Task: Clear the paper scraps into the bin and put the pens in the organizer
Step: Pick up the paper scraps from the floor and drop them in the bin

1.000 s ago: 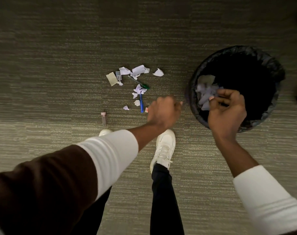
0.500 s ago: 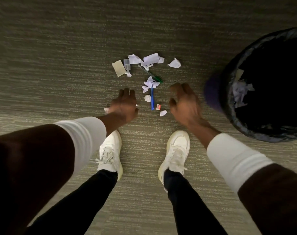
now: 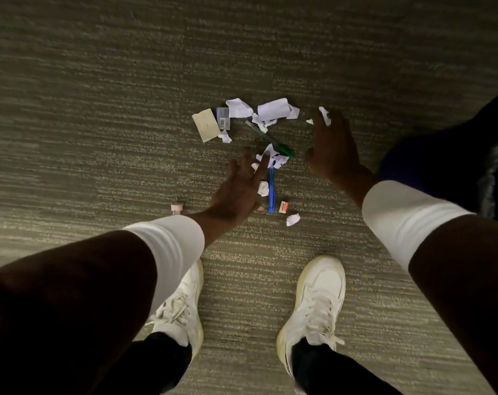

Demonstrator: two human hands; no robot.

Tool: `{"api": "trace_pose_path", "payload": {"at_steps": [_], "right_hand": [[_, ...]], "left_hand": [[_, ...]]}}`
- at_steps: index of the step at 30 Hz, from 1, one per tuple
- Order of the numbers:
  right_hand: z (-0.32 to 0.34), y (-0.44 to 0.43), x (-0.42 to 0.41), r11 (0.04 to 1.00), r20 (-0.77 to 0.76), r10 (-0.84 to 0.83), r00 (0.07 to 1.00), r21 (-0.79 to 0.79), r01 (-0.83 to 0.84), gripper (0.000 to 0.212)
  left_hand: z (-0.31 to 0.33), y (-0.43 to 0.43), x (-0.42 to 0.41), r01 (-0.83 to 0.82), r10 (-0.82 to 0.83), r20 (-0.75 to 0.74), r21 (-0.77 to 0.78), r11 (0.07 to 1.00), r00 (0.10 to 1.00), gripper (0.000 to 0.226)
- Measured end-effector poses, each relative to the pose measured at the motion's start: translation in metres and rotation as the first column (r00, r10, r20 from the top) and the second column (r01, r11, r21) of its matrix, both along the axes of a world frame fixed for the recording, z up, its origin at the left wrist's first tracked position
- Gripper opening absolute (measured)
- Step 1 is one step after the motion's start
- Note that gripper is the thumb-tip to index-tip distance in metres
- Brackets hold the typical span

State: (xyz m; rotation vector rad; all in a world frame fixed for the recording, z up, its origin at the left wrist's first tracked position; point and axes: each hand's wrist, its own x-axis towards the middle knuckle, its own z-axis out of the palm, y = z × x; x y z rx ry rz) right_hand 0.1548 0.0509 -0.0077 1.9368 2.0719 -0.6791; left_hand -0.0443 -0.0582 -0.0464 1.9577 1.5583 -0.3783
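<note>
White paper scraps [image 3: 273, 111] lie scattered on the carpet with a blue pen [image 3: 271, 192] and a green pen [image 3: 273, 141] among them. My left hand [image 3: 239, 192] is spread flat and open over the carpet, fingertips touching a crumpled scrap [image 3: 274, 157] at the blue pen's top end. My right hand [image 3: 334, 149] reaches over the right side of the pile, fingers apart, on a small white scrap [image 3: 324, 115]. One more scrap [image 3: 293, 219] lies near the blue pen's lower end. The black bin [image 3: 469, 163] shows only partly at the right edge.
A beige card [image 3: 206, 129] and a small clear case [image 3: 223, 118] lie at the pile's left. A small orange-and-white item [image 3: 283, 207] sits beside the blue pen. A pinkish cap [image 3: 176, 208] lies left of my left wrist. My white shoes [image 3: 316, 303] stand below the pile.
Both hands have moved forward onto the pile: the left one opened flat beside the blue pen, the right one reached the far right scrap. The bin slid further out of view.
</note>
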Motion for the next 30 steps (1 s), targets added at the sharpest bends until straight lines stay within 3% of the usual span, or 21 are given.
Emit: {"api": "trace_pose_path", "payload": {"at_steps": [4,8,14,18,25,30], "right_hand": [[-0.008,0.011,-0.007,0.995,-0.008,0.071,0.997,0.069,-0.07,0.084],[-0.013,0.024,-0.017,0.975,-0.014,0.215,0.977,0.055,-0.214,0.094],[-0.018,0.031,-0.028,0.877,0.125,0.479,0.869,-0.019,-0.481,0.091],[-0.019,0.028,-0.021,0.902,0.157,0.427,0.891,-0.01,-0.431,0.074],[-0.024,0.012,-0.012,0.921,0.191,0.373,0.908,0.039,-0.387,0.033],[-0.024,-0.001,-0.008,0.944,0.202,0.306,0.93,0.059,-0.324,0.027]], "left_hand": [[-0.005,0.009,0.008,0.059,-0.059,-0.007,0.105,0.993,0.998,0.102],[-0.001,0.018,0.012,0.101,-0.106,0.044,0.105,0.989,0.993,0.088],[0.003,0.022,0.013,0.182,-0.194,0.063,0.162,0.97,0.979,0.065],[0.003,0.024,0.006,0.176,-0.2,0.1,0.205,0.963,0.975,0.06],[0.008,0.02,-0.004,0.079,-0.094,0.098,0.144,0.986,0.991,0.039],[0.026,0.008,-0.015,0.054,-0.065,0.099,0.114,0.992,0.993,0.038]]}}
